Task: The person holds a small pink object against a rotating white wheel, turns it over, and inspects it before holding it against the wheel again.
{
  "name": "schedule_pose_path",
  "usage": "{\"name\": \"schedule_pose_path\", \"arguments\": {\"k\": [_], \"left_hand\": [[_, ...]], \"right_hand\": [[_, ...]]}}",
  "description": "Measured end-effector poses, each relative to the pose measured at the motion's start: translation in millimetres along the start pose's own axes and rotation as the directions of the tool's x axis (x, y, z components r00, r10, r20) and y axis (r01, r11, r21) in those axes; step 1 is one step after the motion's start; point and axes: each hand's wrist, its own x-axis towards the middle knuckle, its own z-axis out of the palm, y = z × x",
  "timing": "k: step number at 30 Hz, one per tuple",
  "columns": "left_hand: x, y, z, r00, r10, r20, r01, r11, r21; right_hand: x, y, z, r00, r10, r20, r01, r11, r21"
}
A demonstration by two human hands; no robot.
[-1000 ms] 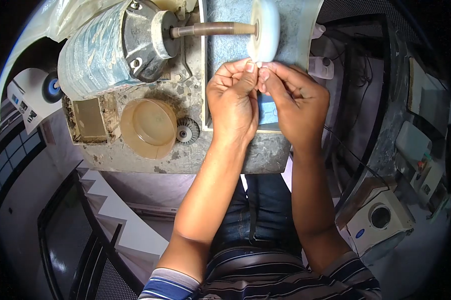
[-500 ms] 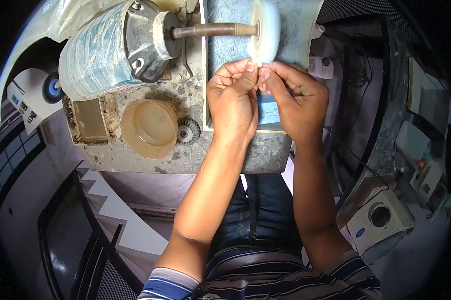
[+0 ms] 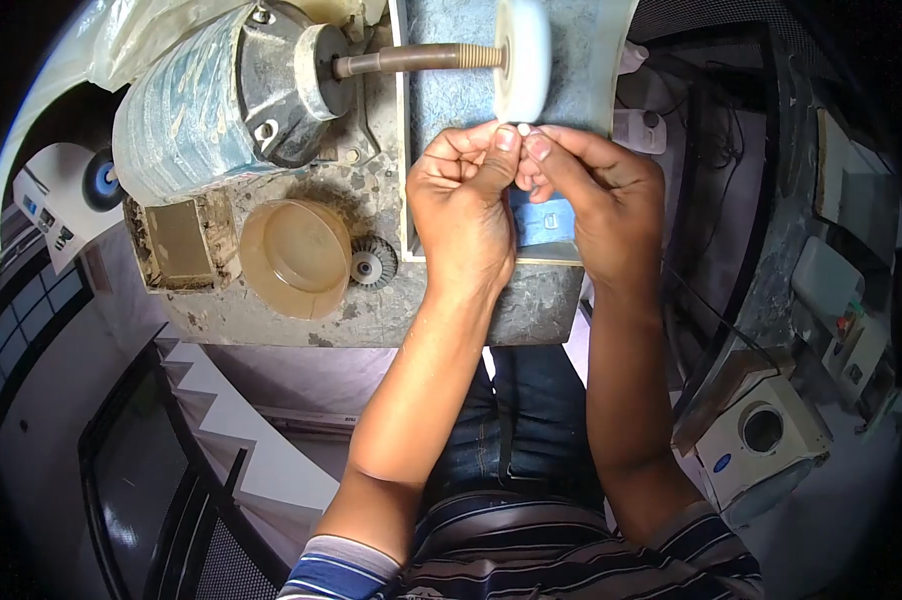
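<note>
Fingers of left hand (image 3: 463, 215) and right hand (image 3: 613, 215) pinched closed on a small white piece (image 3: 525, 130); piece just below the white wheel (image 3: 523, 60), contact unclear; shaft (image 3: 421, 59) runs to motor (image 3: 211, 95); bowl (image 3: 296, 258) on counter (image 3: 451, 315).

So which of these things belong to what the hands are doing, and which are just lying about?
Seemingly in use:
- right hand, pinching a small pale piece
- left hand, fingers pinched beside it
- white wheel just above, on the motor shaft

Seemingly lying about:
- round bowl
- ridged dark wheel
</note>
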Motion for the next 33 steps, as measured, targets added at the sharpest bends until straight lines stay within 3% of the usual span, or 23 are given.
{"name": "schedule_pose_path", "arguments": {"k": [14, 18, 33], "left_hand": [[-3, 1, 0, 1.000, 0.031, -0.006, -0.031, 0.999, -0.020], [-4, 1, 1, 0.998, 0.033, 0.059, -0.030, 0.999, -0.040], [-3, -1, 3, 0.999, 0.052, 0.012, -0.052, 0.999, -0.014]], "right_hand": [[5, -3, -5, 0.996, 0.019, 0.084, -0.016, 0.999, -0.042], [6, -4, -10, 0.994, -0.019, 0.106, 0.022, 0.999, -0.026], [8, 1, -13, 0.992, -0.007, 0.125, 0.010, 1.000, -0.026]]}}
